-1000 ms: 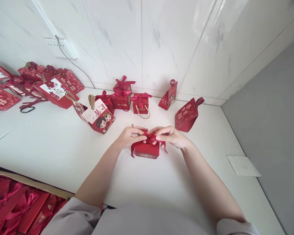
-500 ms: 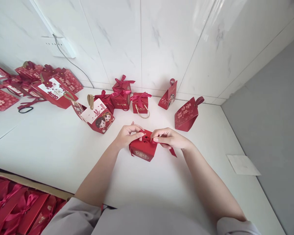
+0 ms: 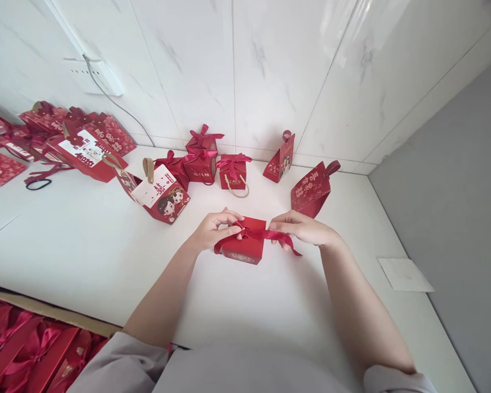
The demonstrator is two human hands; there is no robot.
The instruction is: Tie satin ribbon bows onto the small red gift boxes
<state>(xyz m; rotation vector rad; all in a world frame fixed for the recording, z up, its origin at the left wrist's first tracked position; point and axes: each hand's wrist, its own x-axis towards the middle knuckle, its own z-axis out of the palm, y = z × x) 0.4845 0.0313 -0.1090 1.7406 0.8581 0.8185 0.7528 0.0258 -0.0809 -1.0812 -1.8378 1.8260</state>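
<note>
Red box point(image 3: 245, 246) sits between left hand point(image 3: 213, 229) and right hand point(image 3: 306, 229).

- Finished red gift boxes point(image 3: 204, 161) cluster along the counter's point(image 3: 85, 245) back edge, blocking reach toward the wall.
- Two tapered red bags point(image 3: 313, 190) crowd the back right corner.
- Flat boxes point(image 3: 82, 147) fill the back left.
- Front half lies open; paper slip point(image 3: 405, 274) near right edge.

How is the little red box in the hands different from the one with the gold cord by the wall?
The held box has its ribbon pulled out in straight tails, one in the left hand, one in the right hand; the cord box wears a tied bow. The cord box has a gold cord hanging in front; the held box shows none. Both are small, red and cube-like.
</note>
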